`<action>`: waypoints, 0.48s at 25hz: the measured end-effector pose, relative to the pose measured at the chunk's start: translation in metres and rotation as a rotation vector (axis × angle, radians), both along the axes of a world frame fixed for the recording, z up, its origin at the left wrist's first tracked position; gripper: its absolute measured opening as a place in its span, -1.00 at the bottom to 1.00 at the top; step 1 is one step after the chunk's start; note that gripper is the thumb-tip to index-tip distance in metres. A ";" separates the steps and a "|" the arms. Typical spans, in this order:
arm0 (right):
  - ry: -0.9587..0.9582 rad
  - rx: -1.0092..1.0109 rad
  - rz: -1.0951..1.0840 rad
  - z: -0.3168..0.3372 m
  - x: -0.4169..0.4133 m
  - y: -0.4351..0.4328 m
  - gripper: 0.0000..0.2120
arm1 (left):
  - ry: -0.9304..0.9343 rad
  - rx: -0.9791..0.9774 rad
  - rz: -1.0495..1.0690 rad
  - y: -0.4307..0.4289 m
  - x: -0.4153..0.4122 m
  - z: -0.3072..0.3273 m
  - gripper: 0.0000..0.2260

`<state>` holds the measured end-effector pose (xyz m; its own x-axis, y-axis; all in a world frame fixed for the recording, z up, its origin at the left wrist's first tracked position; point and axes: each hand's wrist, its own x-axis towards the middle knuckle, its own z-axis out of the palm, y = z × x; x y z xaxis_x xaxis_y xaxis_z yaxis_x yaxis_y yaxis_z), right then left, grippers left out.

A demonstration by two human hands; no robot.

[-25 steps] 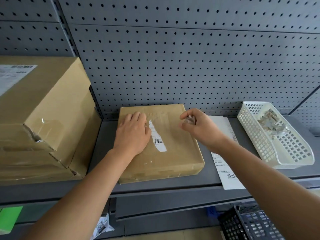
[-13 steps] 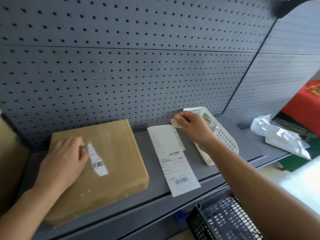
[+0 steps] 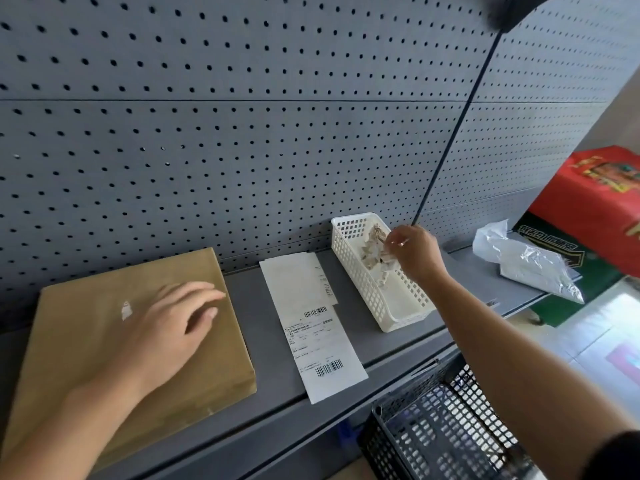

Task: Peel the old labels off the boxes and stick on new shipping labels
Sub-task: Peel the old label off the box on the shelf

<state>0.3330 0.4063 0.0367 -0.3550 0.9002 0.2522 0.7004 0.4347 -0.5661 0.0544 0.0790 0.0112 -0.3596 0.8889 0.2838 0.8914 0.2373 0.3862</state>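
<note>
**Left hand loose on the box, right hand over the scrap basket**

The left hand [image 3: 173, 327] lies on the cardboard box [image 3: 79, 341] with fingers straight and slack, gripping nothing. A small white remnant of old label [image 3: 126, 310] sits just beside its wrist. The right hand [image 3: 412, 252] hangs over the white basket [image 3: 398, 315], fingers curled above the paper scraps [image 3: 372, 247]; whether they pinch one cannot be told. Between box and basket, the new shipping label [image 3: 311, 327] lies flat on the shelf [image 3: 256, 303], with two barcodes and print too small to read.
</note>
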 end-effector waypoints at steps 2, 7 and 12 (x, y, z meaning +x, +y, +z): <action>-0.077 0.046 0.022 -0.008 -0.001 0.004 -0.84 | -0.013 -0.010 -0.028 0.007 0.007 -0.004 -0.64; -0.264 0.018 0.055 -0.036 0.003 0.009 -0.85 | -0.011 -0.018 0.004 0.008 0.013 -0.004 -0.76; -0.412 0.034 0.089 -0.042 0.001 0.002 -0.87 | -0.021 -0.024 0.014 0.008 0.016 -0.002 -0.74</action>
<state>0.3336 0.4084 -0.0057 -0.5083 0.8552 0.1017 0.8241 0.5173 -0.2308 0.0702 0.0868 0.0092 -0.3778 0.8902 0.2545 0.8798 0.2595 0.3983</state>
